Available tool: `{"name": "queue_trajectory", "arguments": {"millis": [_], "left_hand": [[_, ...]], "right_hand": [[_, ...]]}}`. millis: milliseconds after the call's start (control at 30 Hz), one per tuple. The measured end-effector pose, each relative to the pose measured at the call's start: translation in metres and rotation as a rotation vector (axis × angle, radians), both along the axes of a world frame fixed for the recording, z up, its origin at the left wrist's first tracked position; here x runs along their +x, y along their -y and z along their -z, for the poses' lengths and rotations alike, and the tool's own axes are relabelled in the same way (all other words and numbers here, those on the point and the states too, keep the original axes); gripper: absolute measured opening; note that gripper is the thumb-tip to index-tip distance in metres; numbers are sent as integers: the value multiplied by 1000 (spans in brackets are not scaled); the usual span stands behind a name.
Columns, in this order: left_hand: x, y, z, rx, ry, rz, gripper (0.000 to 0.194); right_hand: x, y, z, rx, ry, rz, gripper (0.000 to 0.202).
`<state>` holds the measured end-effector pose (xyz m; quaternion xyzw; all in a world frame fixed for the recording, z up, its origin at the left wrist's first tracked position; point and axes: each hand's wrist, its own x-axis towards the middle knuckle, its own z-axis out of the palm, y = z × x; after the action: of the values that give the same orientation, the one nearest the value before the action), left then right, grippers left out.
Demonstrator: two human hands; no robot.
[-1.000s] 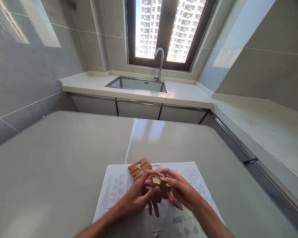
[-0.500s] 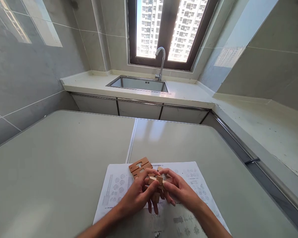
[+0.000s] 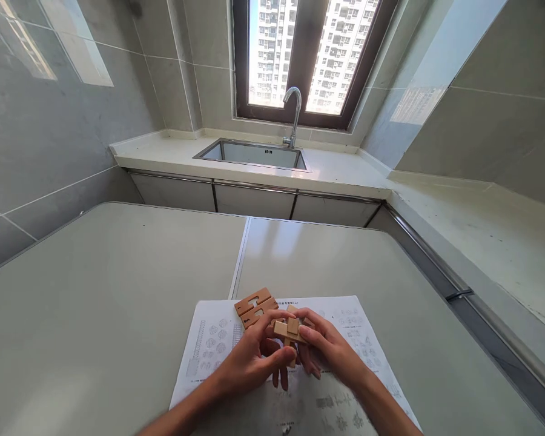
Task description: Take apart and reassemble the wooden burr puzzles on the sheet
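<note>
Between both hands, over a printed sheet [image 3: 209,363], is a wooden burr puzzle [image 3: 292,326] of interlocking light-brown pieces, with one piece pointing down. My left hand [image 3: 257,351] grips it from the left, its index finger along the far side and its thumb low near the downward piece. My right hand [image 3: 331,345] holds the right side, thumb on the near face and fingers behind and below. Just beyond my left hand lie flat brown wooden plates [image 3: 255,304] with cut-out slots. The puzzle's far and under sides are partly hidden by fingers.
The sheet, with small printed diagrams, lies on a pale table [image 3: 95,303] with a seam [image 3: 240,254] running across it. Behind stand a counter [image 3: 163,151] with a sink [image 3: 254,154] and a faucet [image 3: 294,115]. Another counter [image 3: 495,236] runs along the right.
My left thumb has slid down off the puzzle's near face toward the lower piece, leaving more of the puzzle visible. My right hand stays nearly in place.
</note>
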<state>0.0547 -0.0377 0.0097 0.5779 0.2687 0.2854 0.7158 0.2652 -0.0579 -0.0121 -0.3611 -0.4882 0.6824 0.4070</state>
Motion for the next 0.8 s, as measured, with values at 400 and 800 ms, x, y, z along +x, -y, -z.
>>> {"name": "queue_trajectory", "arguments": {"millis": [400, 800], "left_hand": [[0, -2, -1, 2, -73, 6, 70], [0, -1, -2, 22, -103, -21, 71]], "right_hand": [[-1, -1, -1, 7, 4, 52, 50], [-2, 0, 1, -20, -25, 37, 47]]}}
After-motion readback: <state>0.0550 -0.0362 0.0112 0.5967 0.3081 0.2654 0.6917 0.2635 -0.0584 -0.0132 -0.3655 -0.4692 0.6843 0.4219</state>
